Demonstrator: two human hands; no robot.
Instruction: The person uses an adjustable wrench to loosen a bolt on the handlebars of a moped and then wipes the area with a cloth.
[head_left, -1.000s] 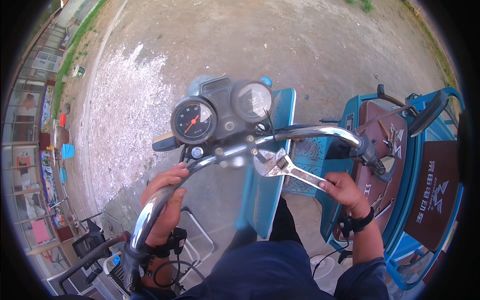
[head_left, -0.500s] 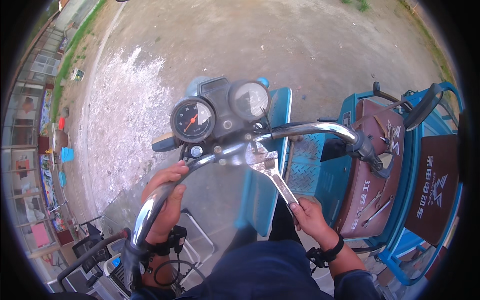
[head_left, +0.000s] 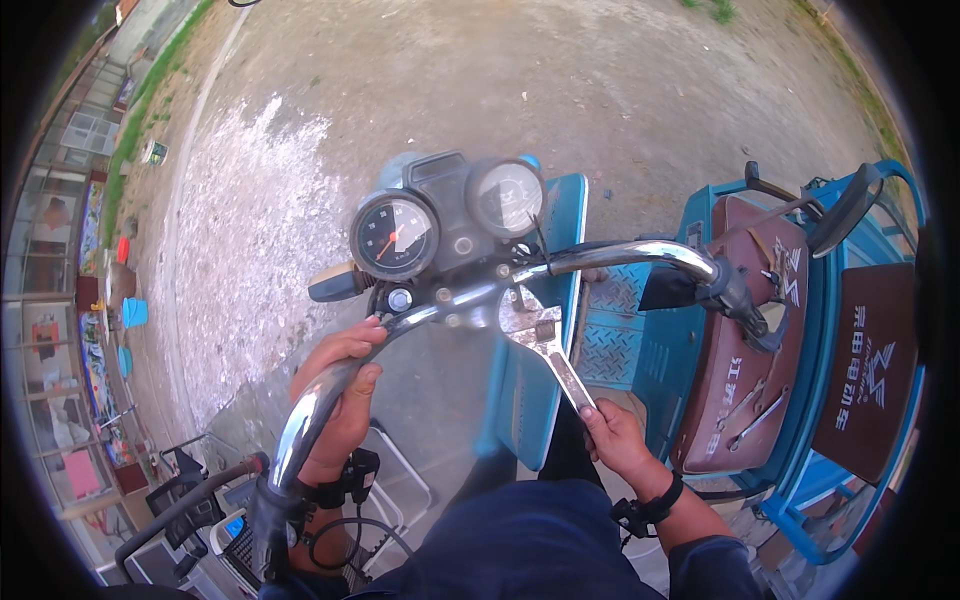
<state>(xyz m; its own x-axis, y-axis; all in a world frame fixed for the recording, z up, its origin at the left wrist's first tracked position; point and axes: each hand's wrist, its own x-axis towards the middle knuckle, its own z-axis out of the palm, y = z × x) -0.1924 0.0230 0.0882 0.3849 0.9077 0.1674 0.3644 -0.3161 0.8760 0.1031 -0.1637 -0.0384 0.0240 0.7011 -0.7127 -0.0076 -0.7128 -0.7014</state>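
My left hand (head_left: 340,408) is wrapped around the left part of a chrome handlebar (head_left: 300,420), its fingers just short of the key switch. My right hand (head_left: 612,438) is closed on the handle end of a worn adjustable wrench (head_left: 563,370). The wrench's jaws lie right beneath the middle of the handlebar, by its clamp. What the jaws grip is hidden. Above the clamp sit two round gauges, a speedometer (head_left: 394,236) with an orange needle and a clear-faced dial (head_left: 506,196).
To the right a blue three-wheeler has a brown seat (head_left: 735,400) with spanners (head_left: 757,418) and other tools on it. A black mirror (head_left: 846,212) sticks up beyond. A metal-framed step stool (head_left: 405,465) and another vehicle's handlebar (head_left: 185,500) are at lower left.
The handlebar middle and gauges have shifted slightly to the right, and the wrench's head has moved a little right with them. Both hands keep their holds.
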